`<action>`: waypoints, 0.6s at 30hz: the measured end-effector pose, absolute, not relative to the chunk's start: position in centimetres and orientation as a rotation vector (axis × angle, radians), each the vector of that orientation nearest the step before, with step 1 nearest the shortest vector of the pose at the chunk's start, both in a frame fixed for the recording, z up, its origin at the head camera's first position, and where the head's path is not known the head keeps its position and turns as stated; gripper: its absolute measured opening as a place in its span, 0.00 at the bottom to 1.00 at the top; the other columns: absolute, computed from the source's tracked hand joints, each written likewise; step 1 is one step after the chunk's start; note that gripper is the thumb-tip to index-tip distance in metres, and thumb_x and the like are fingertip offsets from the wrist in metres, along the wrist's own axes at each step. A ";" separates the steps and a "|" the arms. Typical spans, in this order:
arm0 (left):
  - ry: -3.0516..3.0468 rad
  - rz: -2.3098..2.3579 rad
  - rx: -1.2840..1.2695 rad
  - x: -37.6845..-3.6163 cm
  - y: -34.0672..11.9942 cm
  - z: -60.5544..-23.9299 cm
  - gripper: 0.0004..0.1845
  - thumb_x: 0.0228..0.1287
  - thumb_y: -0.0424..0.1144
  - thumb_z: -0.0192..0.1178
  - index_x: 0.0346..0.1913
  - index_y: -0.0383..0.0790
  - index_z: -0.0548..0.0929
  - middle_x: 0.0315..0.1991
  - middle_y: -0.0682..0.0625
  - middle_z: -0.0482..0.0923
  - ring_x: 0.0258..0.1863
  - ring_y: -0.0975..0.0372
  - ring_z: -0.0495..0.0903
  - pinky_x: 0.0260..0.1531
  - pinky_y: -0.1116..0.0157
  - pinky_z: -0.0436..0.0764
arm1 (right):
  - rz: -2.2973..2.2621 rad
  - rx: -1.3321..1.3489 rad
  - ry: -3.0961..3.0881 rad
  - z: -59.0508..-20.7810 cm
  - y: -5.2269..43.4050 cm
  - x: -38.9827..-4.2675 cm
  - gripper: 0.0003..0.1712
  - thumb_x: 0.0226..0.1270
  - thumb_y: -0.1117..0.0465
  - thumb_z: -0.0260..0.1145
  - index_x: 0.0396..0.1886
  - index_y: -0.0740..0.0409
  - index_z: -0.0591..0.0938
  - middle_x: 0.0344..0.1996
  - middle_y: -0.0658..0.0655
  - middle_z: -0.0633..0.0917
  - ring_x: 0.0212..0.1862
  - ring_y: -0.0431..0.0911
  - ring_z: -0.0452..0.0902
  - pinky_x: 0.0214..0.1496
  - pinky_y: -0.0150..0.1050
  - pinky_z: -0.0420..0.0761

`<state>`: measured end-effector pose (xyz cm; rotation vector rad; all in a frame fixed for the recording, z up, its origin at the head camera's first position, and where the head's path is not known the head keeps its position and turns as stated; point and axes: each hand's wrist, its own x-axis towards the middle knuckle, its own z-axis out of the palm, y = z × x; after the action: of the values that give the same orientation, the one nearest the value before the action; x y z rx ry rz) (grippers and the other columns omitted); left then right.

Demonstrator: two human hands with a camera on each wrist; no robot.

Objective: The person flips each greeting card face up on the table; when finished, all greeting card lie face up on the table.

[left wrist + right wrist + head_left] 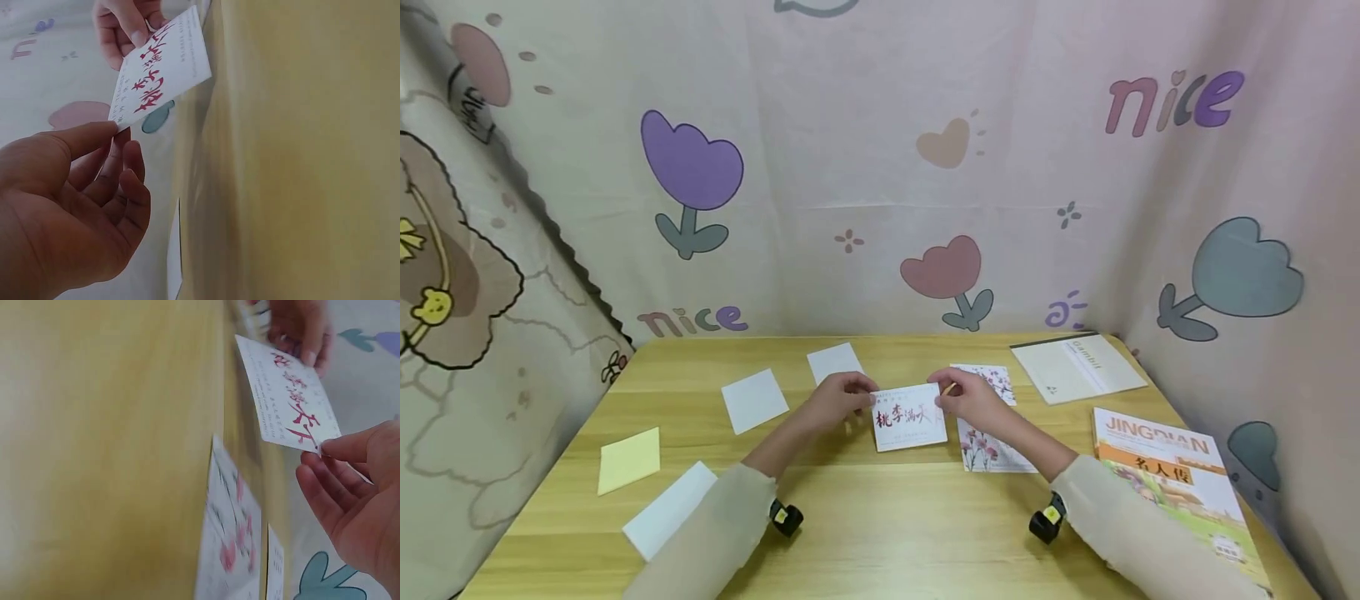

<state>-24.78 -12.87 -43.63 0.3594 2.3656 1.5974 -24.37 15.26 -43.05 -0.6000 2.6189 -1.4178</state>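
Note:
A white card with red calligraphy (910, 417) is held a little above the wooden table (880, 508) at its middle. My left hand (842, 398) pinches the card's left top corner between thumb and fingers (94, 140). My right hand (966, 398) pinches its right top corner; the thumb (344, 447) lies on the card's edge. The card (162, 72) shows tilted in the left wrist view and again as the card (287, 403) in the right wrist view.
Flower-printed cards (992, 446) lie under my right hand. White paper squares (754, 400) (835, 362), a yellow sheet (628, 460) and a white sheet (672, 508) lie at left. A grey booklet (1078, 367) and an orange-titled book (1172, 479) lie at right. Printed curtains surround the table.

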 end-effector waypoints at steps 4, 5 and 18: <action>2.430 1.538 0.415 -26.9 -12.4 -43.7 0.07 0.70 0.33 0.60 0.46 0.36 0.84 0.37 0.44 0.81 0.33 0.52 0.81 0.33 0.60 0.82 | -1.284 -0.637 2.697 -43.4 15.5 -26.1 0.16 0.68 0.66 0.66 0.55 0.59 0.82 0.39 0.55 0.83 0.36 0.44 0.76 0.33 0.34 0.79; 2.458 1.514 0.427 -27.3 -12.3 -43.6 0.07 0.70 0.32 0.60 0.46 0.36 0.85 0.37 0.45 0.81 0.34 0.53 0.80 0.34 0.61 0.81 | -1.267 -0.647 2.700 -43.6 15.6 -26.6 0.15 0.69 0.66 0.66 0.54 0.60 0.82 0.39 0.55 0.83 0.36 0.44 0.76 0.34 0.33 0.78; 2.647 1.282 0.443 -32.3 -10.6 -44.2 0.05 0.71 0.36 0.60 0.45 0.41 0.85 0.39 0.50 0.81 0.38 0.58 0.77 0.37 0.65 0.76 | -1.127 -0.581 2.770 -44.4 16.3 -31.5 0.12 0.70 0.64 0.66 0.51 0.55 0.84 0.39 0.53 0.83 0.41 0.46 0.74 0.44 0.39 0.75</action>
<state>-32.27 -10.57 -44.21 0.4427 2.6472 1.2823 -31.45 16.28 -44.43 -0.5814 2.7701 -1.1275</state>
